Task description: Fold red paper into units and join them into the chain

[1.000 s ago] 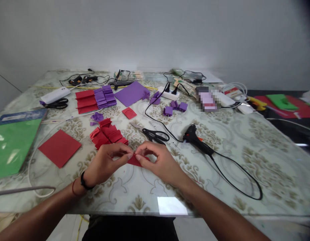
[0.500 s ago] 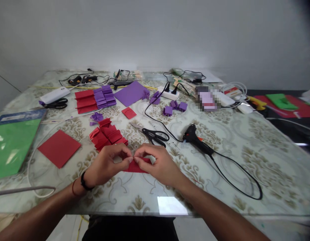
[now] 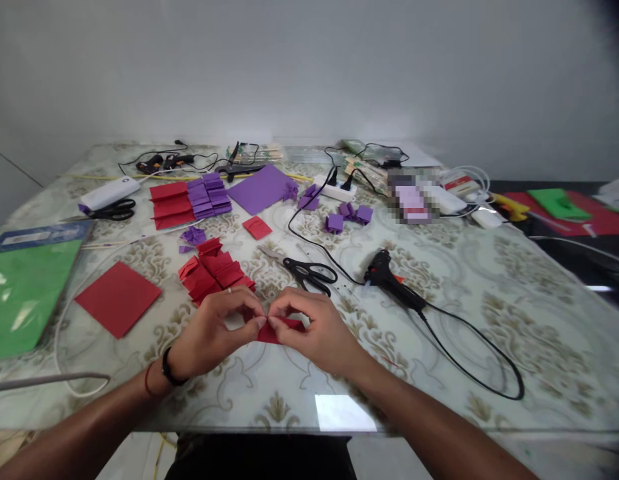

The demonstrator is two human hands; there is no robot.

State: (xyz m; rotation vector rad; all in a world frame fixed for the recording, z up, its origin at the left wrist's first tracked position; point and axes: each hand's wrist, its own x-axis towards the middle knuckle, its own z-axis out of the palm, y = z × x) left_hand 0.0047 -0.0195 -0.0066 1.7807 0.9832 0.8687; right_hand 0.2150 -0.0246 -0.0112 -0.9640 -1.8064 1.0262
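Observation:
Both my hands meet over a small folded red paper piece (image 3: 282, 329) near the table's front edge. My left hand (image 3: 217, 330) pinches its left end with the fingertips curled in. My right hand (image 3: 314, 330) pinches the right side, fingers bent over the paper. Most of the piece is hidden under my fingers. Just behind my left hand lies a pile of folded red paper pieces (image 3: 214, 270).
Black scissors (image 3: 309, 272) and a black glue gun (image 3: 392, 281) with its looping cord lie behind my hands. A red paper square (image 3: 118, 298) and green sheets (image 3: 24, 290) are at left. Purple and red folded stacks (image 3: 189, 199), a purple sheet (image 3: 259, 188) and a power strip (image 3: 334, 190) sit farther back.
My hands and the red piece have stayed in the same spot; the fingers have closed tighter on the paper, which shows less than before.

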